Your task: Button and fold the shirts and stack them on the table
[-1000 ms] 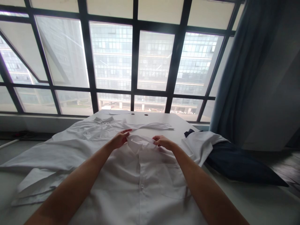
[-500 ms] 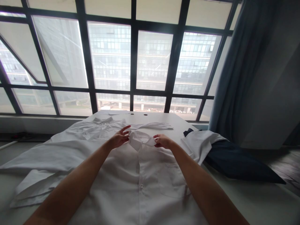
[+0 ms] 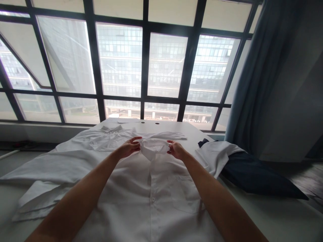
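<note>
Both my hands are raised over the middle of a white button-front shirt (image 3: 151, 191), which lies spread on a white table. Between them, a crumpled white shirt collar (image 3: 153, 148) is pinched at both ends and bulges into a rounded shape. My left hand (image 3: 128, 148) grips the collar's left end, and my right hand (image 3: 176, 150) holds its right end. A row of buttons runs down the placket below the collar. Further back lies a second white collar (image 3: 111, 128), and a long white sleeve (image 3: 166, 135) stretches across the far side.
The white table (image 3: 164, 127) ends in front of a tall window (image 3: 121, 67) with dark frames. Another white sleeve (image 3: 37, 198) hangs off the left. At right, white fabric (image 3: 217, 158) lies over a dark navy cushion (image 3: 257, 176), beside a blue curtain (image 3: 242, 74).
The collar has gone from a loose, crumpled fold to a rounder shape held between both hands. My left fingers have closed in on it. The shirt below has not visibly moved.
</note>
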Tool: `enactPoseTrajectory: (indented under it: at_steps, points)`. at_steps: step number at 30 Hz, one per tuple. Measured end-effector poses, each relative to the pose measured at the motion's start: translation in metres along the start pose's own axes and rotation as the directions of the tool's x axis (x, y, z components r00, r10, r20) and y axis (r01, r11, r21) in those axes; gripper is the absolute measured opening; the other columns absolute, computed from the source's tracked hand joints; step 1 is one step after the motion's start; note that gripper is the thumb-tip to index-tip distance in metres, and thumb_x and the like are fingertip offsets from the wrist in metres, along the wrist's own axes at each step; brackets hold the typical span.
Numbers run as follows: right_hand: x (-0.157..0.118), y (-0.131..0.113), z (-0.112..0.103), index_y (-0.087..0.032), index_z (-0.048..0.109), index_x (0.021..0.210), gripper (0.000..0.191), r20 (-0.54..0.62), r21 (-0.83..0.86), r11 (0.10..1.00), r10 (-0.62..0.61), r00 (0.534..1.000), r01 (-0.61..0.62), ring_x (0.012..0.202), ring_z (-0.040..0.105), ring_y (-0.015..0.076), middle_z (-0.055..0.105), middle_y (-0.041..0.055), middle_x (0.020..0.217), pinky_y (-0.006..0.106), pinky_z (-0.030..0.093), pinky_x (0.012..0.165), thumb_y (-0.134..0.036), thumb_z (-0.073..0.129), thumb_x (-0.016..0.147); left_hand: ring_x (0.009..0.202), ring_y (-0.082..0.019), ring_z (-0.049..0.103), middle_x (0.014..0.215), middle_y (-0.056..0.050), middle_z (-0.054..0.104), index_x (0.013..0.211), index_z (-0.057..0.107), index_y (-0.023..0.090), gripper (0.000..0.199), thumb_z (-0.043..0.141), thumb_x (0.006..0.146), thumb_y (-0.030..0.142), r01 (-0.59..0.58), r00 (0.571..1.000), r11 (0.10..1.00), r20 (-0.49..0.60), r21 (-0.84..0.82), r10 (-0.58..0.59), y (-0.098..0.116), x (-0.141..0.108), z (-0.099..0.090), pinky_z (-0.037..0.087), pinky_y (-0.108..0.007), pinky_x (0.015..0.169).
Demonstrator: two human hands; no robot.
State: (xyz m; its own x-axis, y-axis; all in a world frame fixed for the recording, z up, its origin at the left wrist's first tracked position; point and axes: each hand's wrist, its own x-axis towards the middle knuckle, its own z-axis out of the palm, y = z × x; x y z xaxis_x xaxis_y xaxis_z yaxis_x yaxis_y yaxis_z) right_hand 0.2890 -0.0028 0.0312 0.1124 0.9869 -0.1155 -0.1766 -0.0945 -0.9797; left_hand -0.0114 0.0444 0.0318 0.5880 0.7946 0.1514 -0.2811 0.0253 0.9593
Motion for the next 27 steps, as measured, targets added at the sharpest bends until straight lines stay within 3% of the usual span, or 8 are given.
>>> enactPoseTrajectory:
  at_steps: [3,7,12,15,18,20,23,27]
  points:
    - [-0.001,-0.001,0.000,-0.017,0.050,0.116,0.054,0.011,-0.012,1.000,-0.005,1.000,0.005,0.059,0.057,0.0137,0.058,0.0010,0.076,0.027,0.049,0.057,-0.005,0.046,0.064,0.074,-0.012,0.063,0.087,0.000,0.065,0.118,0.063,0.019,0.065,0.084,0.057,0.010,-0.098,0.995,0.995,-0.029,-0.013,0.098,-0.004,0.005,0.001,0.051,-0.028,0.076]
    - [0.002,0.000,0.000,-0.017,0.048,0.115,0.053,0.004,-0.048,0.999,-0.013,1.000,0.013,0.057,0.057,0.0145,0.057,0.0013,0.074,0.028,0.050,0.055,-0.008,0.045,0.063,0.071,-0.014,0.062,0.086,-0.001,0.065,0.105,0.067,0.016,0.050,0.081,0.057,0.013,-0.166,0.974,0.918,-0.086,0.360,0.210,-0.015,0.012,-0.001,0.051,-0.027,0.068]
    - [0.004,0.003,0.002,-0.018,0.052,0.109,0.043,-0.017,-0.119,0.992,-0.054,0.998,0.052,0.060,0.057,0.0150,0.055,0.0005,0.072,0.029,0.051,0.058,-0.013,0.048,0.066,0.083,-0.020,0.064,0.115,-0.010,0.063,0.123,0.064,0.021,0.055,0.077,0.070,0.021,-0.292,0.888,0.504,0.035,0.813,0.458,-0.019,0.010,0.003,0.054,-0.037,0.080]
    - [0.002,0.003,0.001,-0.017,0.054,0.106,0.038,-0.059,-0.202,0.976,-0.097,0.994,0.083,0.062,0.057,0.0153,0.055,0.0006,0.072,0.031,0.051,0.062,-0.014,0.048,0.069,0.116,-0.030,0.057,0.131,-0.012,0.057,0.128,0.062,0.026,0.051,0.074,0.078,0.021,-0.408,0.811,0.222,0.240,0.886,0.533,-0.013,0.004,0.011,0.048,-0.046,0.098]
    - [-0.003,0.000,0.005,-0.016,0.058,0.100,0.031,-0.133,-0.305,0.943,-0.177,0.975,0.130,0.072,0.058,0.0178,0.058,0.0032,0.078,0.034,0.051,0.073,-0.014,0.051,0.070,0.118,-0.029,0.056,0.132,-0.012,0.057,0.111,0.069,0.024,0.024,0.064,0.088,0.021,-0.437,0.800,0.101,0.335,0.894,0.498,-0.008,0.001,0.016,0.047,-0.047,0.101]
    - [-0.010,-0.002,0.014,-0.017,0.062,0.096,0.025,-0.149,-0.477,0.838,-0.376,0.915,0.266,0.083,0.058,0.0197,0.062,0.0055,0.085,0.035,0.048,0.082,-0.015,0.054,0.072,0.110,-0.027,0.059,0.129,-0.013,0.058,0.100,0.071,0.022,0.014,0.062,0.090,0.022,-0.429,0.811,0.071,0.349,0.901,0.469,-0.007,0.000,0.016,0.049,-0.045,0.098]
    - [-0.026,-0.002,0.041,-0.017,0.069,0.090,0.015,0.147,-0.752,0.409,-0.661,0.736,0.517,0.091,0.059,0.0217,0.067,0.0084,0.094,0.034,0.044,0.090,-0.023,0.058,0.082,0.106,-0.026,0.060,0.125,-0.013,0.060,0.094,0.072,0.020,0.012,0.061,0.090,0.023,-0.415,0.813,0.027,0.357,0.910,0.459,-0.008,0.000,0.016,0.050,-0.043,0.096]
    - [-0.050,0.005,0.077,-0.019,0.075,0.089,0.026,0.490,-0.801,0.045,-0.524,0.697,0.597,0.096,0.063,0.0248,0.072,0.0105,0.093,0.035,0.041,0.092,-0.037,0.056,0.093,0.108,-0.027,0.059,0.126,-0.014,0.059,0.103,0.072,0.021,0.017,0.063,0.090,0.024,-0.399,0.811,-0.020,0.363,0.917,0.460,-0.009,0.001,0.015,0.050,-0.042,0.095]
